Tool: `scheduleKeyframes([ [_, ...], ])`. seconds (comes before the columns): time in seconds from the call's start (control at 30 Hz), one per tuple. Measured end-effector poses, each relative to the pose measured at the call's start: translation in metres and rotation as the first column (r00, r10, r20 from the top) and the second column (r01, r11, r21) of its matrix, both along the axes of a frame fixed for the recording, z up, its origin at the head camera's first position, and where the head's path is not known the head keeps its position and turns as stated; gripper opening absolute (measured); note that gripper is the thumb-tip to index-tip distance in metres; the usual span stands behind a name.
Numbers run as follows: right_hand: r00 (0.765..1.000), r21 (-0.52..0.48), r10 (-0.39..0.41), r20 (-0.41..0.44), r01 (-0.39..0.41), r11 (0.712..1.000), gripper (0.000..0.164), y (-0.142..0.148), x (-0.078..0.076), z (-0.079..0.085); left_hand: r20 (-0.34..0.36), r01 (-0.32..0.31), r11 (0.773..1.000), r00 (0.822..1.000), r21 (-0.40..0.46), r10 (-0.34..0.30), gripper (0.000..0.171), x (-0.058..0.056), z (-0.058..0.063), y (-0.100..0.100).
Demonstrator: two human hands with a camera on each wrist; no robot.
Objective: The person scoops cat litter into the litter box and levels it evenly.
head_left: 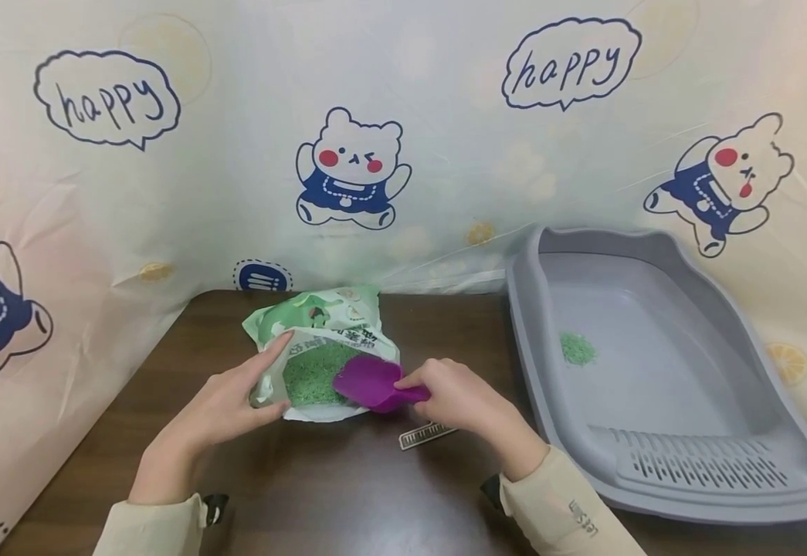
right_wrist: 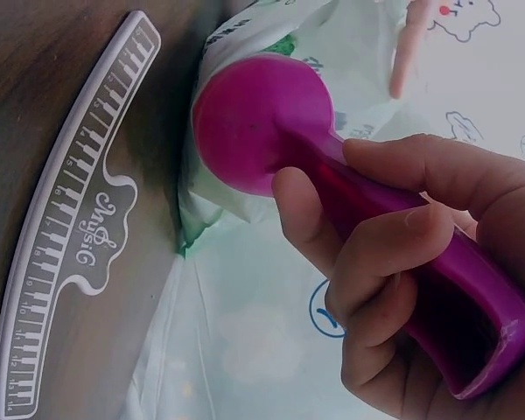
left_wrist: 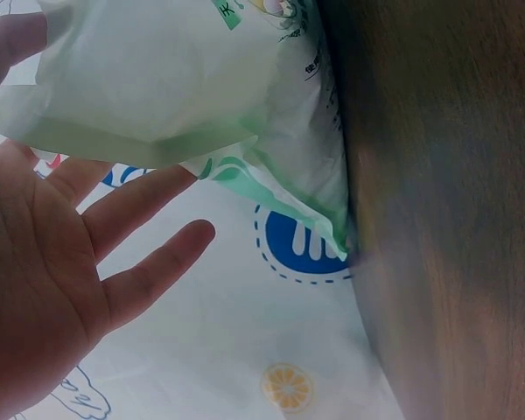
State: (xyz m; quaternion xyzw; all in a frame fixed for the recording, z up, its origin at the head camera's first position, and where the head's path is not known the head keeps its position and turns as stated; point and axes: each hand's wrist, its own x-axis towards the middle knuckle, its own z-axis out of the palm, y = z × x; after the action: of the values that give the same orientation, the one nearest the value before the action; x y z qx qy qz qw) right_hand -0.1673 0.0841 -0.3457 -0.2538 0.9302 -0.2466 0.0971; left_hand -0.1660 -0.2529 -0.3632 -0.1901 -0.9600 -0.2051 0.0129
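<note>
A green and white printed bag lies on the table with its mouth facing the person, green granules showing inside. At the left side of that mouth, my left hand touches the rim with spread thumb and index finger. Its other fingers extend fairly straight beside the bag in the left wrist view. My right hand grips the handle of a purple scoop, whose blade reaches into the bag's opening. Fingers curl round the handle in the right wrist view. The contents of the scoop's blade cannot be made out.
A large grey litter tray stands on the right, with a small pile of green granules on its floor and a slotted front part. A piano-key patterned ruler lies near the right hand. Behind the brown table hangs a printed cloth.
</note>
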Motion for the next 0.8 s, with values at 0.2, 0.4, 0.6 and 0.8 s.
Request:
scheduleKeyframes([
  [0.2, 1.0, -0.009, -0.005, -0.002, 0.005, 1.0, 0.036, -0.003, 0.0, 0.0, 0.01, 0.0, 1.0, 1.0, 0.005, 0.0, 0.093, -0.001, 0.001, 0.0],
  [0.4, 1.0, -0.012, -0.016, 0.005, 0.017, 1.0, 0.036, -0.008, -0.002, -0.004, 0.013, -0.005, 1.0, 1.0, 0.002, 0.005, 0.093, -0.001, 0.0, 0.0],
  [0.6, 1.0, -0.017, -0.022, -0.002, 0.022, 1.0, 0.036, -0.011, -0.005, -0.009, 0.003, 0.0, 1.0, 1.0, -0.004, 0.0, 0.094, -0.002, -0.001, 0.001],
  [0.8, 0.999, -0.022, -0.031, -0.017, 0.031, 0.999, 0.037, -0.014, -0.005, -0.012, -0.007, 0.002, 1.0, 1.0, -0.013, -0.002, 0.094, -0.002, -0.002, 0.001],
])
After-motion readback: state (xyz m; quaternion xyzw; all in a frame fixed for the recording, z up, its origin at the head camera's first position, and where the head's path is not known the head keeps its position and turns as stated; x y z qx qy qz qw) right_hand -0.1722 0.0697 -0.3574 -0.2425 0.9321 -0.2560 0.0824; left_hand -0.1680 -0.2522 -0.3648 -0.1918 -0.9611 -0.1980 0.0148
